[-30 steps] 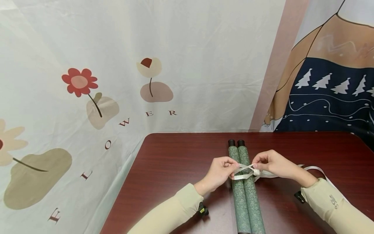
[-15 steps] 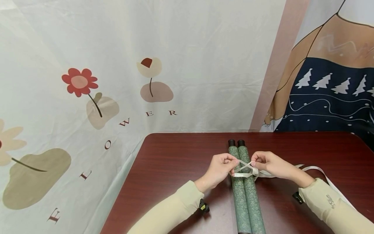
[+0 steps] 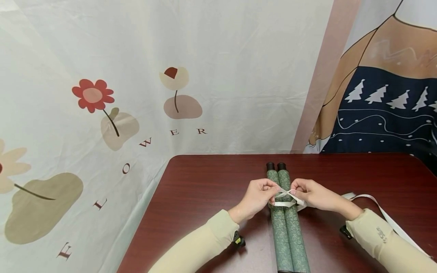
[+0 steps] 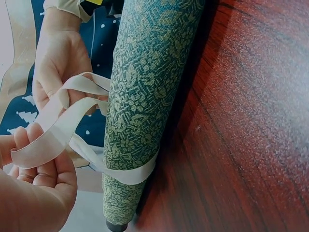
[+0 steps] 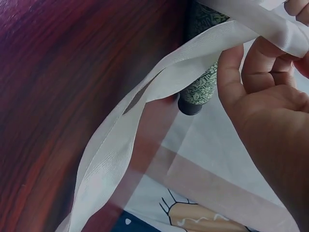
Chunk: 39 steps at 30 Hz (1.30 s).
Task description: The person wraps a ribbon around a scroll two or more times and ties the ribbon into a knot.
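Note:
Two green patterned scroll rolls [image 3: 282, 231] with dark end knobs lie side by side on the table. A white ribbon [image 3: 282, 204] passes around them near their far half. My left hand [image 3: 258, 198] pinches one part of the ribbon just left of the rolls. At the right of the rolls, my right hand [image 3: 312, 194] pinches another part, and the two strands cross above the rolls. In the left wrist view, a ribbon band [image 4: 128, 175] wraps the roll below both hands. The right wrist view has a doubled ribbon length [image 5: 111, 150] trailing from my right hand [image 5: 275, 92].
The dark red wooden table [image 3: 205, 182] extends to both sides. A loose ribbon tail [image 3: 385, 216] runs over the table beside my right forearm. Behind the table hangs a pale printed cloth [image 3: 246, 94] with flowers and letters.
My right hand has moved slightly left and nearer the body, closing the gap to my left hand. The left hand has risen a little. The rolls stay in place.

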Each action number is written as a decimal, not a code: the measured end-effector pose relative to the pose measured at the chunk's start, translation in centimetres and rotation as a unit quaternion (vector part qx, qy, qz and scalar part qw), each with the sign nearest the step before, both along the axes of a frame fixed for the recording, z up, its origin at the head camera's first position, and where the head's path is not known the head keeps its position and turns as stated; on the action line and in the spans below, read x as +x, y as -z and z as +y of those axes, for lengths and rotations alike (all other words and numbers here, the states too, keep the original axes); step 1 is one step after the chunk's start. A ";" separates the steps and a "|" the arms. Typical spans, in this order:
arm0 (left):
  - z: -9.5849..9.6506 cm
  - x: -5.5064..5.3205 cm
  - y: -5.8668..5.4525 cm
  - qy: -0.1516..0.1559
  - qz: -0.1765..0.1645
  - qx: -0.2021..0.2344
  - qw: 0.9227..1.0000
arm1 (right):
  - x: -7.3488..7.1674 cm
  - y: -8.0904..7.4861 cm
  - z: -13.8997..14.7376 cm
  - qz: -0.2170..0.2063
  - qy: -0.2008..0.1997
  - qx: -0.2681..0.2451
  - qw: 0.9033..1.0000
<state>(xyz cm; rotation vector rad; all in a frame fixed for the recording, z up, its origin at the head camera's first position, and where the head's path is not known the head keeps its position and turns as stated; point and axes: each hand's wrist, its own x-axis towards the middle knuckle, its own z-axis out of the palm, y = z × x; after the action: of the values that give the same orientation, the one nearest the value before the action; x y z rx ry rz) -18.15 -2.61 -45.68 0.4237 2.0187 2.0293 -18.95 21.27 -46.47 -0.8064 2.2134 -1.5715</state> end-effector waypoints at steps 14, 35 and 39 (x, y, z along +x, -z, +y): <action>0.1 -0.6 -0.2 -0.018 -0.003 0.011 1.000 | -0.3 -0.2 -0.4 0.011 0.037 0.005 0.999; 0.2 -0.8 -0.1 -0.012 -0.025 0.022 0.999 | -0.3 0.2 -0.8 -0.048 -0.029 -0.025 0.998; 0.0 -0.8 -0.1 -0.008 -0.021 0.019 1.000 | -0.2 0.4 -0.7 -0.045 -0.038 -0.013 0.998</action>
<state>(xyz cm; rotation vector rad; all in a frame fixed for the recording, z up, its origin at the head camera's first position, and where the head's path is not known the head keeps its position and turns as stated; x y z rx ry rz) -18.97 -2.56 -45.56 0.3695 1.9673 2.0722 -19.15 20.56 -46.83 -0.8011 2.0786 -1.5713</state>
